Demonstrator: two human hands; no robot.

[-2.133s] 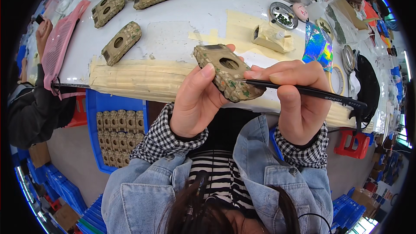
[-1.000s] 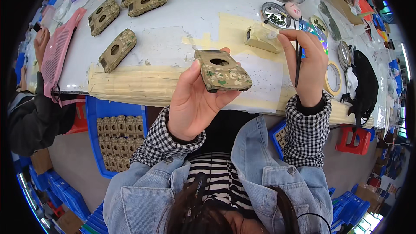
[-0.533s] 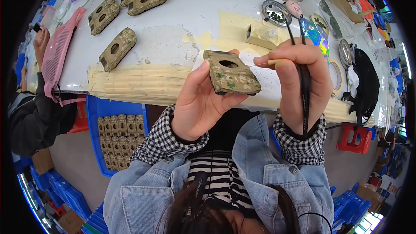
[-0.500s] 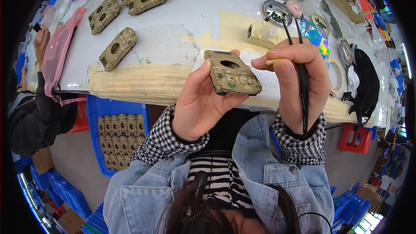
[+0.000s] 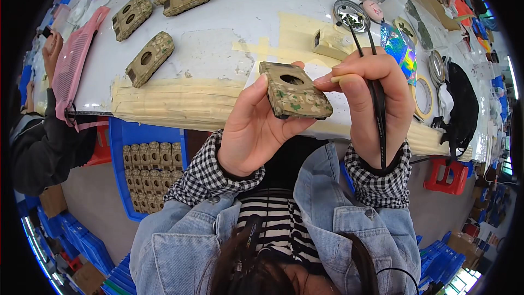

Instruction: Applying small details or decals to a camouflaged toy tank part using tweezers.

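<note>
My left hand [image 5: 243,134] grips a camouflage-painted model tank hull [image 5: 299,100] by its sides, tilted so its top with the round opening faces up. Between thumb and forefinger, my right hand [image 5: 390,84] pinches a thin pale stick [image 5: 339,78] with a fine tip. That tip is at the hull's right edge, close to the round opening; whether it touches cannot be made out. Black tweezers [image 5: 377,114] are also tucked in my right hand, their points facing away from me and apart. Past the tweezers' points lies a round metal dish [image 5: 339,6] with small dark green bits.
More hulls [image 5: 150,59] lie on the white table's left and far side. A cream block [image 5: 326,45] and a tape roll [image 5: 424,98] are near my right hand. A blue tray [image 5: 121,177] of hulls sits below the table edge. A pink basket [image 5: 78,68] stands left, beside another person's arm.
The stick's tip has come closer to the hull, with my right hand slightly left. The hull has moved a little to the right. Both hands keep their grips.
</note>
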